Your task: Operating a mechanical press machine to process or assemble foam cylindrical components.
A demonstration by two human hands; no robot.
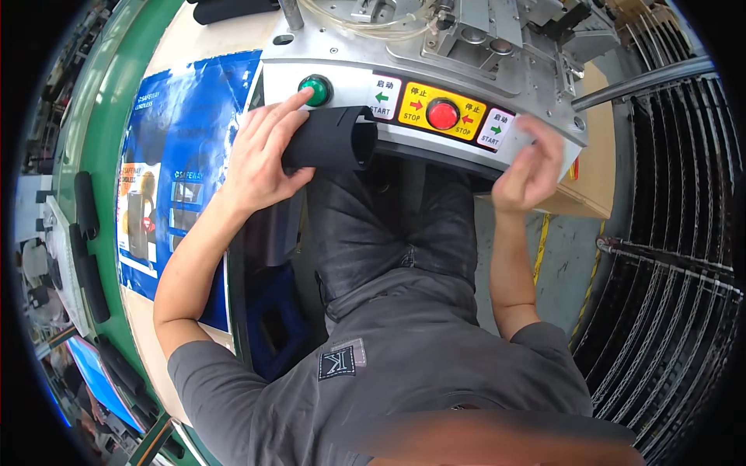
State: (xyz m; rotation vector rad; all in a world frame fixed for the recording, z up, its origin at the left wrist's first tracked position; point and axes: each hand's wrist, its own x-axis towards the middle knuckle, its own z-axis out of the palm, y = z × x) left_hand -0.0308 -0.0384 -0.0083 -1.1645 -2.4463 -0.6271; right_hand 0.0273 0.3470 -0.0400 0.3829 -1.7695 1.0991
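Note:
My left hand (268,155) is closed round a black hollow plastic shell (330,140), its open end facing right. A fingertip of this hand reaches the green push button (315,90) at the left of the machine's front panel (350,78). At the panel's right end, my right hand (536,159) is slightly blurred, its fingers loosely bent and apart, with nothing visible in them. Whatever part of the panel lies behind those fingers is hidden. Between my hands sits a red push button (444,114) on a yellow plate.
Metal fixtures and clear tubing (373,29) stand on the machine bed ahead. A blue printed sheet (190,101) covers the bench at left, beside a green strip with black parts (92,272). Right are a cardboard box (594,163) and a black wire rack (668,256).

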